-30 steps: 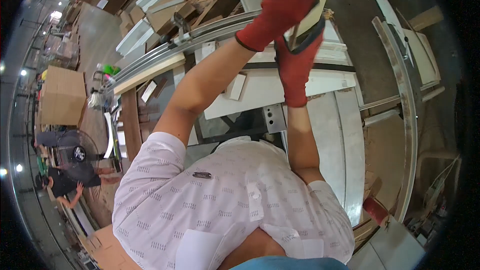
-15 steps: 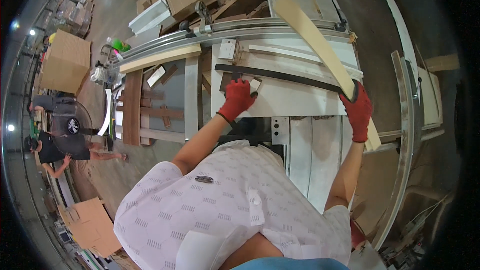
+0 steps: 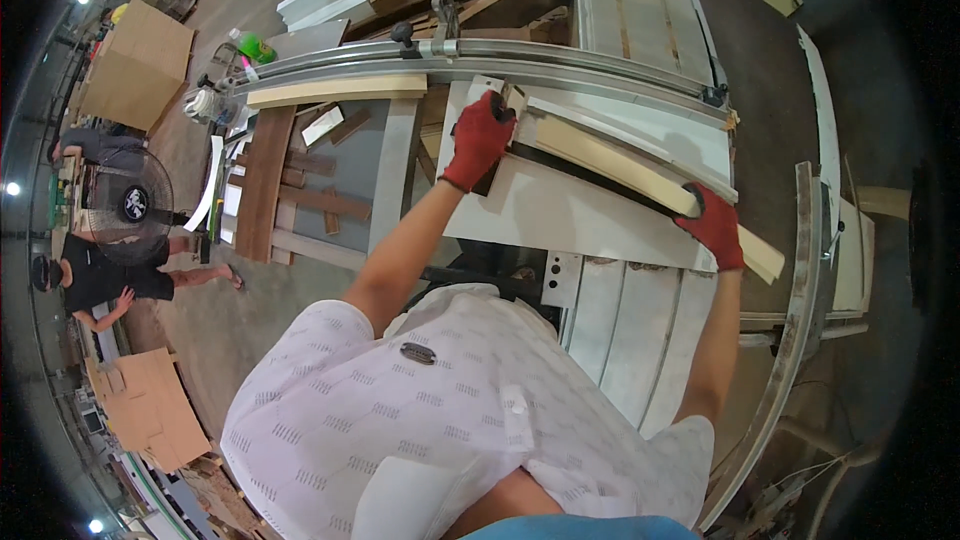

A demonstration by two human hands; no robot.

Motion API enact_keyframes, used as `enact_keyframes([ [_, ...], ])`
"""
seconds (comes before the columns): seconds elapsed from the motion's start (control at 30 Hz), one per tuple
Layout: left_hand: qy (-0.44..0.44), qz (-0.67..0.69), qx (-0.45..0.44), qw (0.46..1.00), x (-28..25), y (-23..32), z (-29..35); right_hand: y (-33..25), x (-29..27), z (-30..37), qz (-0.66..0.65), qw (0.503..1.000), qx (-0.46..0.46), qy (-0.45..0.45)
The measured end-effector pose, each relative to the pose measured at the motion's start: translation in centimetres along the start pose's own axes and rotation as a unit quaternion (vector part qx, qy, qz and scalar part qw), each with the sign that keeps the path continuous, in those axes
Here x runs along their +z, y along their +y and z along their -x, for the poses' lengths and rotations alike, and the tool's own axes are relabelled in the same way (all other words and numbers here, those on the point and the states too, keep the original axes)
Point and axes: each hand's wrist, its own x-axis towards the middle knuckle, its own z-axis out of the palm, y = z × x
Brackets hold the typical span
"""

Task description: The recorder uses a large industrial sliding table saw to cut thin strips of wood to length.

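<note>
At nine o'clock in your view, a person in dark clothes (image 3: 85, 270) is beside a standing fan (image 3: 132, 202). A big cardboard box (image 3: 138, 65) is at ten o'clock, and a flat cardboard sheet (image 3: 155, 410) at eight. Further in, between ten and eleven o'clock, you have a green bottle (image 3: 253, 46), then a broad brown board (image 3: 265, 185) closer to nine, and a pale bar (image 3: 335, 90) lying along the near side of the long metal rail (image 3: 350, 62).

Your left hand (image 3: 482, 140), in a red glove, is at twelve o'clock, its fingers bent at a small block (image 3: 514, 97); you can't tell from here how firmly it grips, if at all. To its right the cream strip (image 3: 610, 165) runs from about one o'clock down to three, slanting above a white panel (image 3: 540, 205), with a dark bar (image 3: 585, 178) along its near edge. At four o'clock the pale desk (image 3: 630, 320) shows past the panel. Your right hand (image 3: 712, 228), also gloved in red, is at three o'clock, closed around the cream strip, whose far right end sticks out beyond your grip.
</note>
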Motion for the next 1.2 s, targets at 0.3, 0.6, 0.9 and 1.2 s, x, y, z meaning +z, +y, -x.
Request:
enact_keyframes([
  [0.3, 0.009, -0.226, -0.024, 0.974, 3.5, -0.5, -2.1, 0.9, 4.3, -6.5, 0.023, 0.997, 0.023, -0.069],
  [0.6, 0.025, -0.259, 0.046, 0.964, 5.2, -3.1, -2.2, 1.0, 6.6, -6.3, 0.039, 0.999, 0.02, -0.031],
  [0.9, -0.149, -0.071, 0.372, 0.913, 7.8, 5.0, -1.6, -1.9, 7.6, -5.6, 0.153, 0.975, 0.121, 0.108],
  [1.2, -0.321, -0.128, 0.358, 0.868, 11.0, 3.5, -4.3, 3.8, 6.2, -3.3, 0.088, 0.967, 0.17, 0.165],
])
